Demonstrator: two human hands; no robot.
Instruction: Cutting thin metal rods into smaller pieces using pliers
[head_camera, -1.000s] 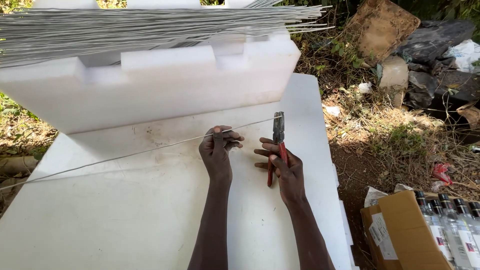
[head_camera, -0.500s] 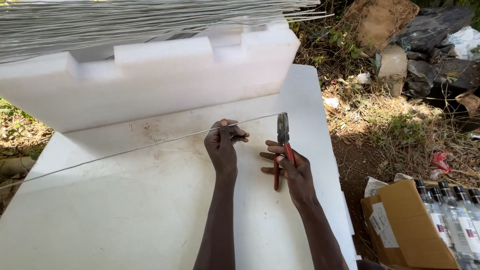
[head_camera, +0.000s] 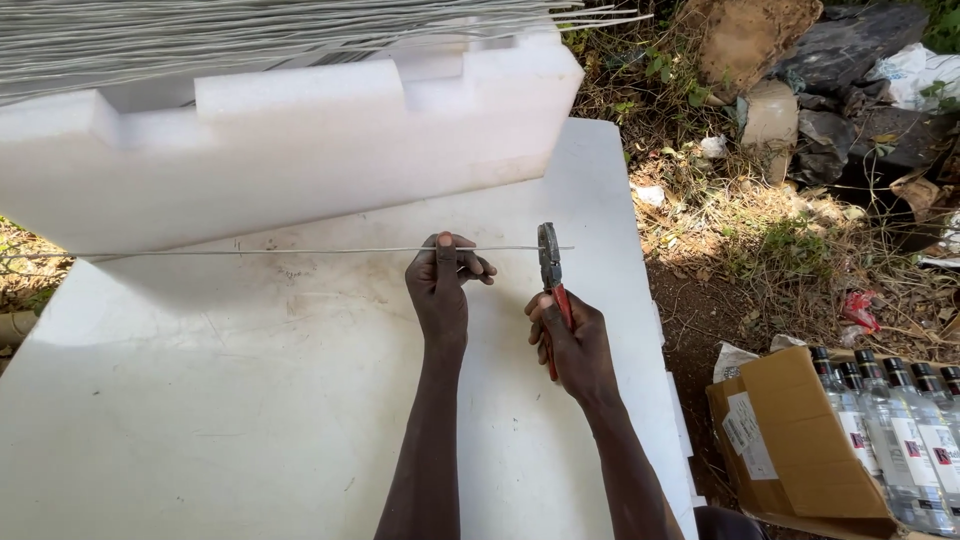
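A long thin metal wire (head_camera: 250, 251) runs level across a white foam board (head_camera: 200, 400). My left hand (head_camera: 442, 285) pinches the wire near its right end. My right hand (head_camera: 570, 335) grips red-handled pliers (head_camera: 551, 275), held upright, and their grey jaws meet the wire just right of my left hand. A short stub of wire sticks out past the jaws.
A thick notched white foam block (head_camera: 300, 130) stands behind the board, with a bundle of many thin wires (head_camera: 250, 30) lying on top. At the right are bare soil, dry weeds, stones and litter. A cardboard box (head_camera: 790, 450) holding several clear bottles (head_camera: 890, 420) sits at the lower right.
The wire has swung from slanted to level. My right hand has brought the pliers' jaws onto the wire beside my left hand.
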